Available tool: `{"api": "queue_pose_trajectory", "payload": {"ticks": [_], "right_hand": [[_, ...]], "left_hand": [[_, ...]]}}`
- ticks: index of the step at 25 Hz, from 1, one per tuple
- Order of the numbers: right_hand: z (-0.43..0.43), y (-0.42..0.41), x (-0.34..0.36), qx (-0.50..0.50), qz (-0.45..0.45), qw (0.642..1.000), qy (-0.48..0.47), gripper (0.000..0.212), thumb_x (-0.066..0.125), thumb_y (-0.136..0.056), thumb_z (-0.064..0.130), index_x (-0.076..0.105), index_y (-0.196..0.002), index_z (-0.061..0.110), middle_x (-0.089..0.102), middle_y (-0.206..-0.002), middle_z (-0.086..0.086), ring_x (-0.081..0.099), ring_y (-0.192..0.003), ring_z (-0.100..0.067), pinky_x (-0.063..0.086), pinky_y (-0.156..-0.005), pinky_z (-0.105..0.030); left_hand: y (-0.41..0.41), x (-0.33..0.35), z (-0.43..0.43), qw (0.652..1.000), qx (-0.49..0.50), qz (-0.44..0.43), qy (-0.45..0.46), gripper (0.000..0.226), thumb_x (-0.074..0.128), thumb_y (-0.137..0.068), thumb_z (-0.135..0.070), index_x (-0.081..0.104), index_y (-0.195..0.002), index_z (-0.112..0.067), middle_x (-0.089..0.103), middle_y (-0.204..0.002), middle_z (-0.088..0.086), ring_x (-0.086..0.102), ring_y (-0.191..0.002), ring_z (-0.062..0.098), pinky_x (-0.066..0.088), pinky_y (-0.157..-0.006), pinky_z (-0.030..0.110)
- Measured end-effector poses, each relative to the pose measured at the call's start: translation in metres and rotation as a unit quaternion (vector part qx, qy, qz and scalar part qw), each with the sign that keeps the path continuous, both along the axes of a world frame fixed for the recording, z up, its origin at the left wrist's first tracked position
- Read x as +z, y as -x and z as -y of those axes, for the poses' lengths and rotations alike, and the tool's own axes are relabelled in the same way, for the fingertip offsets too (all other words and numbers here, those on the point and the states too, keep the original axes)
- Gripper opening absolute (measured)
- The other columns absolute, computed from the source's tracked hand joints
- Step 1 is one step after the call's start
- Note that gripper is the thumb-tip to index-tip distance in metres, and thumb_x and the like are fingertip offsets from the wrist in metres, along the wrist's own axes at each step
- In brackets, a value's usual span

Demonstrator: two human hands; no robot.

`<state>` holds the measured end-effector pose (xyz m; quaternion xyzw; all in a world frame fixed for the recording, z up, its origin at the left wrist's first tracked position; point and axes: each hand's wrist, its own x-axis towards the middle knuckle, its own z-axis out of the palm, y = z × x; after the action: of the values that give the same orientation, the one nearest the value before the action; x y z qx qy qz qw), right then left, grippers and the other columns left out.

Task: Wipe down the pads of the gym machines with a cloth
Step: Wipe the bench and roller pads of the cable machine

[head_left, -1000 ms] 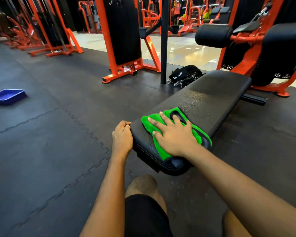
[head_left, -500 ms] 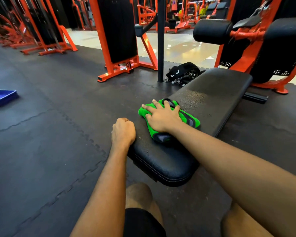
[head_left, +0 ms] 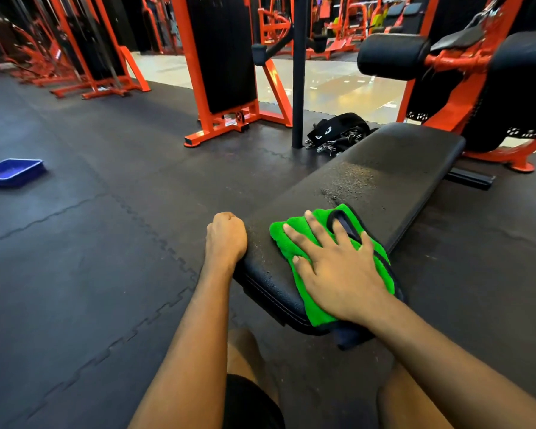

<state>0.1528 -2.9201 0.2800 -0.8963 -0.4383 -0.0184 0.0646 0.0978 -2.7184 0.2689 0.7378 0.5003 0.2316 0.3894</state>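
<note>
A long black bench pad [head_left: 384, 168] runs from the near centre toward the far right, with a band of droplets across its middle. A green cloth with a dark border [head_left: 294, 239] lies on the pad's near end and hangs over its front edge. My right hand [head_left: 338, 270] presses flat on the cloth with fingers spread. My left hand [head_left: 226, 236] is a closed fist resting against the pad's left edge, holding nothing.
A blue tray [head_left: 13, 171] sits on the black rubber floor at the left. Orange machine frames [head_left: 217, 119] and a black pole [head_left: 299, 72] stand behind the bench. A black strap bundle with clips [head_left: 338, 133] lies by the pole. A roller pad [head_left: 393, 57] is at the upper right.
My right hand slid the cloth forward along the pad, then pulled it back to the near end, where it now hangs over the edge. The left fist stayed at the pad's left edge.
</note>
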Motion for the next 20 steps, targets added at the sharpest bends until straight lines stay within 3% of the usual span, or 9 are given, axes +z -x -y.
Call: {"api": "queue_pose_trajectory", "payload": {"ticks": [9, 14, 17, 20], "right_hand": [[-0.135, -0.085, 0.011, 0.025, -0.052, 0.997, 0.051, 0.052, 0.024, -0.104, 0.049, 0.018, -0.155, 0.049, 0.002, -0.170, 0.004, 0.001, -0.154, -0.037, 0.002, -0.113, -0.075], [-0.074, -0.052, 0.006, 0.027, -0.025, 0.999, 0.013, 0.054, 0.022, -0.104, 0.053, 0.006, -0.155, 0.052, -0.009, -0.169, 0.009, 0.002, -0.155, -0.032, 0.003, -0.116, -0.071], [-0.024, -0.040, 0.002, 0.015, -0.012, 1.000, 0.011, 0.054, 0.020, -0.103, 0.056, 0.001, -0.154, 0.055, -0.011, -0.167, 0.015, 0.002, -0.156, -0.028, 0.006, -0.118, -0.066], [-0.031, -0.062, 0.003, -0.009, -0.011, 1.000, 0.009, 0.053, 0.021, -0.103, 0.056, 0.003, -0.153, 0.057, -0.007, -0.168, 0.014, 0.004, -0.155, -0.029, 0.009, -0.116, -0.069]], "left_hand": [[-0.001, -0.003, -0.002, 1.000, 0.002, 0.014, -0.016, 0.032, 0.039, -0.092, -0.011, 0.071, -0.097, -0.008, 0.065, -0.117, 0.022, 0.058, -0.106, 0.041, 0.044, -0.087, 0.038], [-0.001, -0.003, -0.002, 1.000, 0.000, 0.016, -0.016, 0.032, 0.039, -0.092, -0.010, 0.070, -0.098, -0.007, 0.065, -0.114, 0.021, 0.057, -0.103, 0.040, 0.039, -0.081, 0.034], [0.001, 0.000, -0.001, 1.000, -0.001, 0.006, -0.022, 0.031, 0.038, -0.093, -0.008, 0.068, -0.098, -0.005, 0.060, -0.103, 0.015, 0.052, -0.093, 0.037, 0.038, -0.078, 0.034], [0.002, 0.001, 0.000, 1.000, -0.004, 0.002, -0.022, 0.032, 0.036, -0.093, -0.008, 0.068, -0.097, -0.007, 0.055, -0.094, 0.007, 0.051, -0.090, 0.033, 0.038, -0.078, 0.034]]}}
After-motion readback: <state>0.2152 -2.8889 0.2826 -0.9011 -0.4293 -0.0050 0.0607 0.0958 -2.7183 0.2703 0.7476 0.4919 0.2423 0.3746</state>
